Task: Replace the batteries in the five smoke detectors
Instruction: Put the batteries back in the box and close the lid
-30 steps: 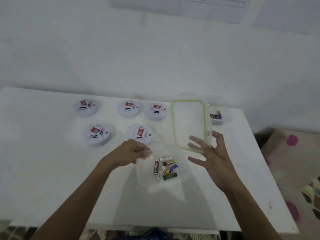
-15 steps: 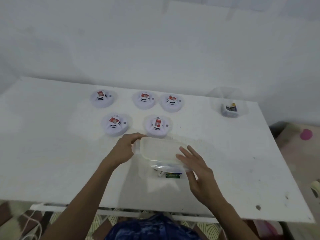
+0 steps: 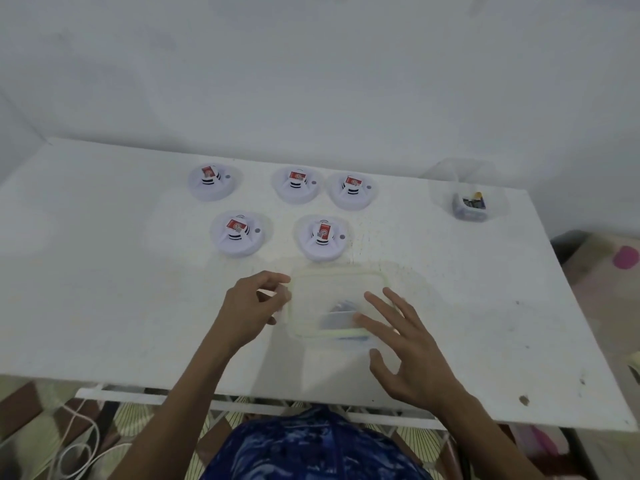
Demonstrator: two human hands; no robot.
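Note:
Several white round smoke detectors [image 3: 239,233] lie on the white table [image 3: 104,271] in two rows, each with a red-labelled battery on top; the nearest one [image 3: 323,241] is just behind a clear plastic box [image 3: 332,292]. The box's green-rimmed lid lies on it, and loose batteries show blurred through it. My left hand [image 3: 251,306] curls its fingers around the box's left end. My right hand [image 3: 408,344] rests with spread fingers on the right front part of the lid.
A second small clear tub [image 3: 469,202] with a few batteries stands at the table's back right corner. A white wall runs behind the table. White cables [image 3: 76,448] lie on the floor at lower left, and a pink-spotted mat [image 3: 620,265] is on the right.
The lid, upright beside the open box a second ago, now lies flat on it. My right hand has let it go and spread over it. My left hand stays at the left end.

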